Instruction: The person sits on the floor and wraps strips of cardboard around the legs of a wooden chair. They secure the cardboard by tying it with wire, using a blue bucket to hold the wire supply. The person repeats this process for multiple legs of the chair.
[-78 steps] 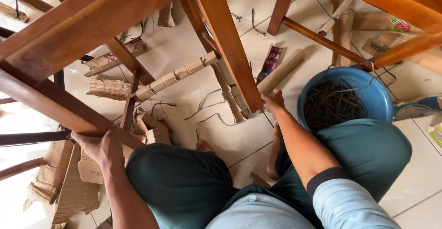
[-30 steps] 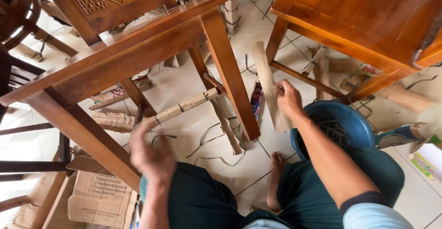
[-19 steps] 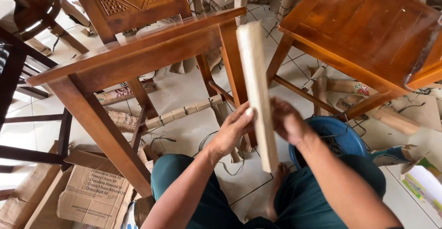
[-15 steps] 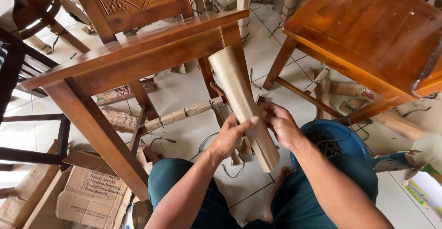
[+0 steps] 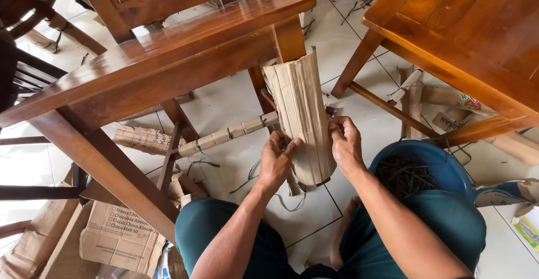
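Observation:
I hold a ribbed, creased sheet of brown cardboard (image 5: 300,119) upright in front of me, its top near a wooden table's edge. My left hand (image 5: 276,161) grips its lower left edge and my right hand (image 5: 346,144) grips its right edge. The sheet curves slightly between them. Behind it stands a table leg (image 5: 289,37), and a rung wrapped in cardboard (image 5: 227,136) runs to the left.
A brown wooden table (image 5: 151,71) stands ahead left, another (image 5: 466,37) at the right. A blue bucket (image 5: 426,167) of dark strips sits by my right knee. Flattened cardboard boxes (image 5: 118,234) and loose wires lie on the white tiled floor.
My right hand picked a folded cardboard strip off the floor, my left hand joined it, and the strip has been spread out into a wider sheet held upright.

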